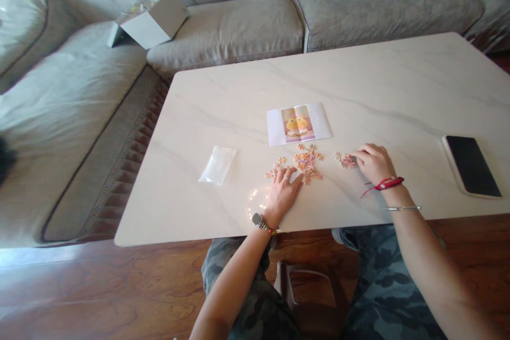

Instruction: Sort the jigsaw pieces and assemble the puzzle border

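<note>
Small pink and orange puzzle pieces (307, 161) lie in a loose cluster on the pale marble table (358, 79). My left hand (283, 192) rests flat on the table beside a few pieces at the cluster's left, fingers spread. My right hand (373, 163) has its fingers curled on a small joined group of pieces (345, 159) to the right of the cluster. A folded reference sheet (298, 123) with an orange picture lies just beyond the pieces.
An empty clear plastic bag (218, 164) lies left of the pieces. A black phone (472, 164) sits near the table's right edge. A grey sofa (239, 26) wraps around the far and left sides, with a white box (153, 18) on it.
</note>
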A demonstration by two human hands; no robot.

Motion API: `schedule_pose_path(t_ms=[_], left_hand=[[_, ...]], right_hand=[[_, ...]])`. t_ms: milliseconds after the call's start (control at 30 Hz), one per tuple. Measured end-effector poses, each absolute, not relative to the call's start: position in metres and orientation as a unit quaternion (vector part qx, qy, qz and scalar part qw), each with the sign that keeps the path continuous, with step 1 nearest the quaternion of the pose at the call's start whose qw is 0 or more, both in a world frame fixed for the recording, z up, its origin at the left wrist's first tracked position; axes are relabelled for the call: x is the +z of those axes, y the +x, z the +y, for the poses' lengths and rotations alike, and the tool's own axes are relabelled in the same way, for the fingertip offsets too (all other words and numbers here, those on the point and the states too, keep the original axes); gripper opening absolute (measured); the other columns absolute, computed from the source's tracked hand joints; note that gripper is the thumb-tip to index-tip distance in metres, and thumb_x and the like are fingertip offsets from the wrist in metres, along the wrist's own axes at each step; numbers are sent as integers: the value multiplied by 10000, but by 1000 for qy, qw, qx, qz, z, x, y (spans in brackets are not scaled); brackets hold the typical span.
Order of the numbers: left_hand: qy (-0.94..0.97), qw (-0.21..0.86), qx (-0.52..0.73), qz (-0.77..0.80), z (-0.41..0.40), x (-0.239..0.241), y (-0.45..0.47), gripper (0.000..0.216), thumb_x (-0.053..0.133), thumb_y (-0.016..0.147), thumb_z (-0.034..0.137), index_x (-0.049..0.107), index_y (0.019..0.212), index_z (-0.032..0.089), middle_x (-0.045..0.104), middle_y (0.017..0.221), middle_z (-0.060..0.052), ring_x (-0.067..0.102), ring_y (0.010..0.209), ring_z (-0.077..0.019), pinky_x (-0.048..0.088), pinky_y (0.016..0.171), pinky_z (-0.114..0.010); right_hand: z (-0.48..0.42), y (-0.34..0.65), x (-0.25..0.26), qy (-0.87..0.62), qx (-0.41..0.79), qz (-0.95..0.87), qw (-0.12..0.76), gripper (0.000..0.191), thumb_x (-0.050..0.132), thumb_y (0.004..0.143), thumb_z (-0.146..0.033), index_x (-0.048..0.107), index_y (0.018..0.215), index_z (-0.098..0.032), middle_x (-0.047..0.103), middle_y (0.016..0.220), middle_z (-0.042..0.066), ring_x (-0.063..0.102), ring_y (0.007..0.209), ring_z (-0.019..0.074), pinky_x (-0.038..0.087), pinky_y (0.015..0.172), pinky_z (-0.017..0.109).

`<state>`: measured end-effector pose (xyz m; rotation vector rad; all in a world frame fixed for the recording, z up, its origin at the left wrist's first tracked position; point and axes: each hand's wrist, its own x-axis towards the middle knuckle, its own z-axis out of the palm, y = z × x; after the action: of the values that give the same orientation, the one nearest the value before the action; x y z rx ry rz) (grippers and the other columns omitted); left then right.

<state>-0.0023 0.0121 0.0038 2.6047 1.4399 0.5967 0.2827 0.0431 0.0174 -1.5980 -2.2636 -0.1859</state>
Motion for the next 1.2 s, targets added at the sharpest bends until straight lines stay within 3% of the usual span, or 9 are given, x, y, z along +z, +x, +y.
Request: schedule_pose_path(t_ms=[167,300,400,600,800,1000,1200], left_hand=[[843,50,215,490,8,3,-12,196,482,836,255,583,1003,248,504,1101,-68,435,1035,-226,423,877,-413],[869,78,198,447,5,6,-7,287,493,830,282,535,1114,280,485,1136,-63,430,1039,-224,418,886,-403],[876,91,186,435,4,6,-5,275,504,822,298,553,1093,299,466,1177,-54,407,1065,-237,416,885,-407],[866,88,217,441,7,2,-17,186,473,840,277,620,953,264,471,1155,-53,403,1067,-228,398,908,-420],[852,99,229,460,11,0,-26,149,481,837,268,620,872,227,474,1160,-55,406,1062,-225,403,900,-415],[843,115,223,476,10,-1,-22,241,523,812,305,567,1040,242,441,1197,-68,398,1082,-236,387,923,-424],[828,146,251,479,14,0,-24,210,545,797,331,576,981,235,430,1189,-63,386,1093,-227,387,931,-411]], right_hand=[[32,251,22,-548,-10,-790,274,189,465,798,-167,651,810,-198,568,781,44,520,719,152,395,709,287],[25,213,21,-487,53,-838,239,174,502,798,-222,636,906,-198,572,833,54,526,777,166,406,735,298],[24,197,15,-490,56,-847,198,219,515,795,-233,614,983,-180,570,874,72,521,803,182,402,724,308],[28,188,7,-508,60,-840,182,179,508,807,-244,605,936,-168,572,884,76,516,804,184,391,713,305],[23,188,10,-496,63,-838,221,172,521,804,-271,601,912,-164,573,873,76,523,816,184,396,722,308],[19,187,12,-490,73,-835,238,150,529,802,-275,604,895,-185,574,837,68,527,787,182,408,712,317],[24,185,16,-504,103,-816,264,138,541,792,-257,596,899,-190,567,850,64,532,819,184,415,725,318]])
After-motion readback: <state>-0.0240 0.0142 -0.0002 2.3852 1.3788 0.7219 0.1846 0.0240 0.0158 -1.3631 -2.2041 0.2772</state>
